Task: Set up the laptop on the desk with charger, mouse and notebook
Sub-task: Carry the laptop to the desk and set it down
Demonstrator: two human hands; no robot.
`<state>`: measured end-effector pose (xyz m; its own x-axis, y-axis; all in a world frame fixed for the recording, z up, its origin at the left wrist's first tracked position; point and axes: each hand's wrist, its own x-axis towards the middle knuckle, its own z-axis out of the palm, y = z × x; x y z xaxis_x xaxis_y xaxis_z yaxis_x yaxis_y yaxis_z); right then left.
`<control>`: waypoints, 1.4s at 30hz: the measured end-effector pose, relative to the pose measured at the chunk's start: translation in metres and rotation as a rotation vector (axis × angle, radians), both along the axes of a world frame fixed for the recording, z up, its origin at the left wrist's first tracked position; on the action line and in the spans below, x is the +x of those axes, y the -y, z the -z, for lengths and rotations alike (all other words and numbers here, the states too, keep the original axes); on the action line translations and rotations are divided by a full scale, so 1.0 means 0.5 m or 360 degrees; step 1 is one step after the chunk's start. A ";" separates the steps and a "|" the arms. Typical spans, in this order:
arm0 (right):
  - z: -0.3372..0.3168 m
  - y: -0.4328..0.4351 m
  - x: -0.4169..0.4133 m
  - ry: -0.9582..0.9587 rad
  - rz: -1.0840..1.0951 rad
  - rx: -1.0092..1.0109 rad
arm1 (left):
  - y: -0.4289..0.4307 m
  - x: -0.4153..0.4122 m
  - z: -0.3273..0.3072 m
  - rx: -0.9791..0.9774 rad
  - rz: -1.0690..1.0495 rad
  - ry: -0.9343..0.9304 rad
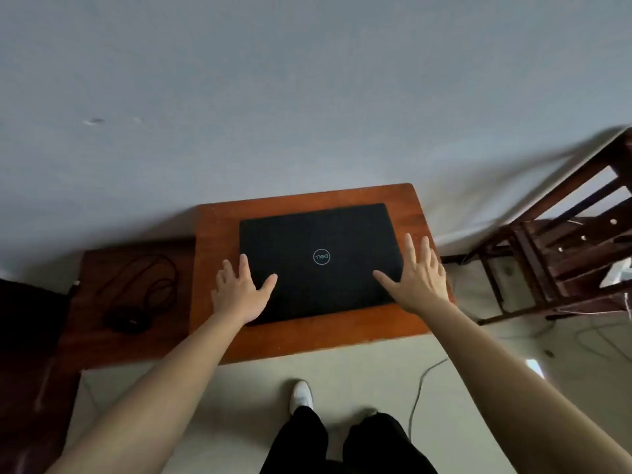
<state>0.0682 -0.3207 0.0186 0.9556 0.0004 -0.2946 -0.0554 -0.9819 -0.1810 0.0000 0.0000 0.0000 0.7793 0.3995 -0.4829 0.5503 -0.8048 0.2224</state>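
You are laying both hands on a closed, matte-black Dell laptop (318, 234), a flat rectangular slab lying centred on the small, smooth reddish-wood desk (307, 340). Your left hand (239, 292) is spreading straight fingers over the lid's near-left corner. Your right hand (419, 278) is doing likewise at the right edge. Neither is gripping anything. The black charger (126, 321), its thin cable looped in loose coils, is lying on the darker wooden surface (102, 350) just beside the desk's left side.
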 end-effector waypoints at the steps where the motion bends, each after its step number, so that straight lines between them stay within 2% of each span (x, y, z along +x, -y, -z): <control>1: 0.016 -0.004 0.018 -0.0047 -0.0008 -0.0027 | -0.003 0.014 0.014 0.0011 -0.0021 -0.0041; 10: 0.103 -0.037 0.151 -0.0391 0.0158 0.0109 | 0.028 0.099 0.086 -0.0211 -0.0556 -0.0183; 14: 0.121 -0.056 0.168 -0.0409 0.0181 0.0073 | 0.061 0.139 0.098 -0.0098 -0.0705 -0.0275; 19: 0.134 -0.048 0.190 -0.0532 0.0323 0.0187 | 0.072 0.148 0.107 0.0002 -0.0727 -0.0268; 25: 0.132 -0.048 0.217 -0.0702 0.0435 0.0281 | 0.059 0.168 0.099 -0.0028 -0.0771 -0.0321; 32: 0.115 -0.049 0.208 -0.0674 0.0471 0.0339 | 0.050 0.160 0.077 -0.0023 -0.0709 -0.0296; 37: 0.090 -0.046 0.179 -0.0734 0.0538 0.0330 | 0.045 0.125 0.058 -0.0156 -0.0785 -0.0234; 42: 0.068 -0.023 0.090 -0.0777 0.0706 0.0464 | 0.061 0.061 0.052 -0.0250 -0.0770 -0.0206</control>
